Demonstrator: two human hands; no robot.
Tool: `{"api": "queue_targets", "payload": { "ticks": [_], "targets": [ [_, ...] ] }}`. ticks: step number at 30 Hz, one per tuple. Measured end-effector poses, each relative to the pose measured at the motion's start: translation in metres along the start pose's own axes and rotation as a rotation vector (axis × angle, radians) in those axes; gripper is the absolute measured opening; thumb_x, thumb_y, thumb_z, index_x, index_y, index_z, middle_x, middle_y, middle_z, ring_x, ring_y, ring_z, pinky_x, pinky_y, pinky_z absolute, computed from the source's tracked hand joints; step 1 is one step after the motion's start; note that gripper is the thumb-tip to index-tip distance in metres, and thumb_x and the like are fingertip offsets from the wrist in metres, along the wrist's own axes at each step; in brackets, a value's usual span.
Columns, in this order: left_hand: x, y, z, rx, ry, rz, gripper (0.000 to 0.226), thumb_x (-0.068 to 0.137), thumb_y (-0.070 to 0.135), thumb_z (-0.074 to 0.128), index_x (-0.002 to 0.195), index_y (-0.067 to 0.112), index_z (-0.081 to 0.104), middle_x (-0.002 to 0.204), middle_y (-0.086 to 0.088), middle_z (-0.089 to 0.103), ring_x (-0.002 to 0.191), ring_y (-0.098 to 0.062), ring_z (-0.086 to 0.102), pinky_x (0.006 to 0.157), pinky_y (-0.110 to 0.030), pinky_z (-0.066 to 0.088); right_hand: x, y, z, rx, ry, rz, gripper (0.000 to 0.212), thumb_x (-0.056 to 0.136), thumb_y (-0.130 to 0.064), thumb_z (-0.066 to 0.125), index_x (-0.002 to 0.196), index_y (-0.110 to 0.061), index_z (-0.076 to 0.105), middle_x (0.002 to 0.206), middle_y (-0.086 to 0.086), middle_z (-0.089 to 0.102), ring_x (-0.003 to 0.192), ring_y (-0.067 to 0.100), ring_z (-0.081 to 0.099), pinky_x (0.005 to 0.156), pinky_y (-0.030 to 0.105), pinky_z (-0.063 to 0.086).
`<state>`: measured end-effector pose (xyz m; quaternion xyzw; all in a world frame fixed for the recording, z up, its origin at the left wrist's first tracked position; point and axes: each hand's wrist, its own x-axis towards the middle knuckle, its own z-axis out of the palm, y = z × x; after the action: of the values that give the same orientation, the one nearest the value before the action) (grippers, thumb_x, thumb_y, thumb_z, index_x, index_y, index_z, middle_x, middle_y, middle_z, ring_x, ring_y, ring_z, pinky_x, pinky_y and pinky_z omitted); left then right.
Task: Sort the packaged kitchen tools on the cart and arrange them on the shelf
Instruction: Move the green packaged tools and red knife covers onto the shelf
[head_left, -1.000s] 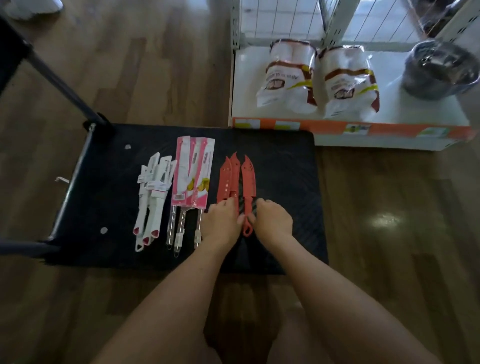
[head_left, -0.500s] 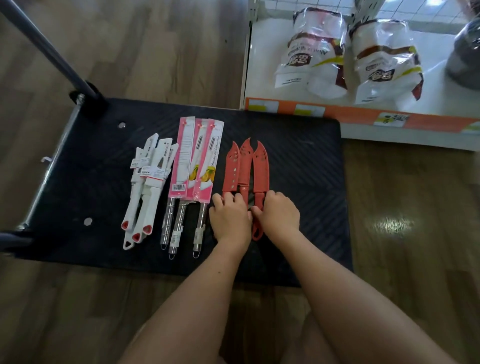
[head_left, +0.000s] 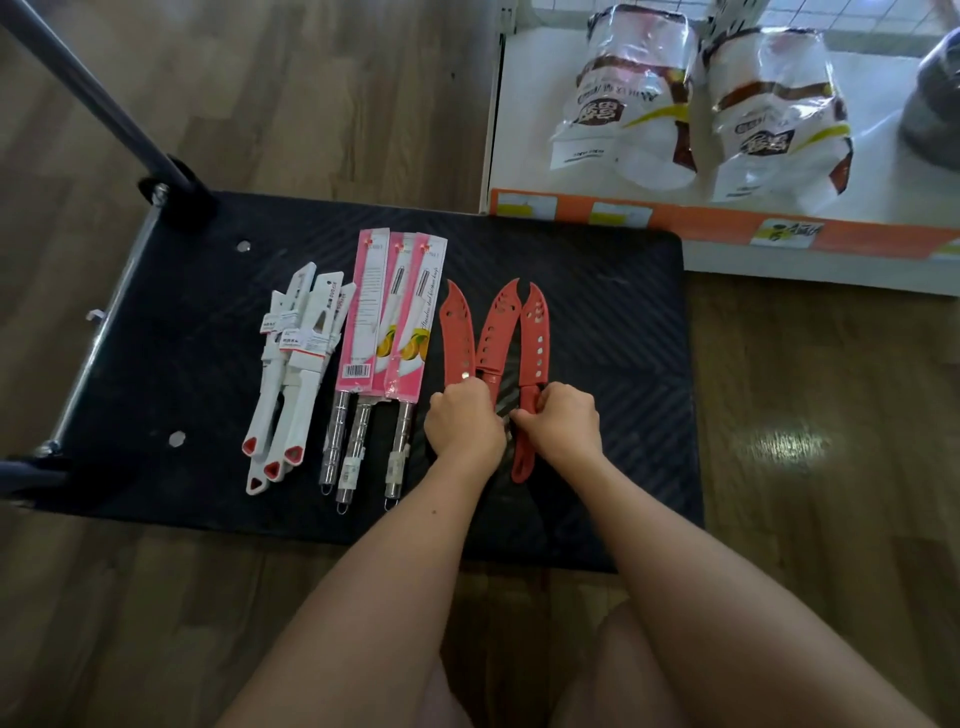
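**A:** Where do we have our fingers?

**B:** On our left hand (head_left: 465, 428) the fingers (head_left: 451, 404) are curled tight round the handles of two red sheathed knives (head_left: 457, 332), whose sheaths fan out toward the cart's far edge. On our right hand (head_left: 563, 423) the fingers (head_left: 551, 401) pinch the handle of the third red knife (head_left: 535, 338), just beside the pair. Its handle end pokes out below the hand toward the near edge.

**A:** And the other tools?

**B:** They lie left of our hands. The pink-carded steel knives (head_left: 389, 312) sit near the middle of the cart (head_left: 613, 312). The white-handled tools (head_left: 296, 364) are overlapped in a bundle nearer its left edge.

**A:** So how far along are we?

**B:** We judge the sorting about finished, with three kinds in three groups, side by side. As far as we can see, none of the arranging is done. The shelf (head_left: 524, 156) beyond the far right corner shows only white bags (head_left: 628, 104) and a dark metal pot (head_left: 935, 104), and none of our tools. All three groups are yet to be carried across, and the red ones look to be first.
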<state>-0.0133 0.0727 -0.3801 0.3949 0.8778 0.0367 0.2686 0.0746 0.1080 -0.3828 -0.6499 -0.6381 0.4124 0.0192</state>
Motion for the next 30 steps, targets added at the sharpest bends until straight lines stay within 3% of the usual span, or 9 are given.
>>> {"api": "queue_targets", "payload": {
  "ticks": [6,9,16,19,22,25,30],
  "targets": [
    [-0.002,0.002,-0.006,-0.204,-0.063,-0.119,0.028,0.080,0.024,0.069,0.101,0.006,0.064,0.106,-0.013,0.065,0.100,-0.032,0.061,0.078,-0.037,0.050,-0.004,-0.002,-0.007,0.064,-0.003,0.093,0.024,0.081,-0.020,0.066,0.064,-0.017,0.049,0.079,0.003,0.060,0.079,0.020,0.061,0.066,0.031,0.050],
    [-0.005,0.002,-0.005,-0.294,-0.093,-0.180,0.024,0.081,0.025,0.068,0.099,0.009,0.067,0.103,-0.011,0.067,0.097,-0.029,0.063,0.076,-0.034,0.050,-0.007,-0.003,-0.013,0.074,0.005,0.109,0.024,0.082,-0.020,0.066,0.064,-0.016,0.050,0.075,0.001,0.059,0.075,0.018,0.060,0.059,0.026,0.046],
    [-0.026,0.017,-0.037,-0.554,-0.139,-0.313,0.025,0.081,0.020,0.070,0.102,0.008,0.065,0.111,-0.010,0.065,0.103,-0.026,0.062,0.090,-0.032,0.049,-0.034,-0.004,-0.056,0.043,0.035,0.113,0.018,0.083,-0.025,0.067,0.073,-0.013,0.057,0.072,-0.002,0.057,0.070,0.014,0.057,0.060,0.025,0.042],
    [-0.055,0.031,-0.078,-0.646,-0.173,-0.298,0.022,0.081,0.019,0.069,0.101,0.008,0.063,0.110,-0.009,0.066,0.101,-0.026,0.062,0.091,-0.035,0.050,-0.064,-0.026,-0.096,0.090,0.036,0.104,0.015,0.082,-0.025,0.068,0.077,-0.013,0.060,0.073,-0.002,0.059,0.071,0.014,0.060,0.063,0.026,0.047],
    [-0.090,0.050,-0.133,-0.714,-0.188,-0.274,0.024,0.083,0.015,0.067,0.105,0.006,0.062,0.107,-0.009,0.065,0.093,-0.021,0.060,0.081,-0.030,0.049,-0.104,-0.057,-0.143,0.119,0.036,0.070,0.013,0.082,-0.025,0.068,0.080,-0.014,0.061,0.071,-0.004,0.058,0.068,0.012,0.062,0.064,0.026,0.053],
    [-0.129,0.076,-0.199,-0.782,-0.206,-0.251,0.025,0.083,0.013,0.066,0.107,0.005,0.060,0.107,-0.010,0.065,0.088,-0.019,0.058,0.082,-0.031,0.050,-0.148,-0.091,-0.197,0.116,0.067,0.029,0.013,0.083,-0.024,0.068,0.082,-0.013,0.062,0.069,-0.009,0.054,0.060,0.004,0.055,0.057,0.018,0.047],
    [-0.191,0.126,-0.308,-0.796,-0.206,-0.161,0.023,0.084,0.012,0.065,0.106,0.004,0.063,0.091,-0.003,0.061,0.083,-0.015,0.058,0.075,-0.026,0.047,-0.210,-0.153,-0.292,0.074,0.093,0.031,0.014,0.082,-0.027,0.068,0.084,-0.014,0.063,0.082,0.000,0.064,0.078,0.015,0.063,0.077,0.031,0.054]
  ]
}}
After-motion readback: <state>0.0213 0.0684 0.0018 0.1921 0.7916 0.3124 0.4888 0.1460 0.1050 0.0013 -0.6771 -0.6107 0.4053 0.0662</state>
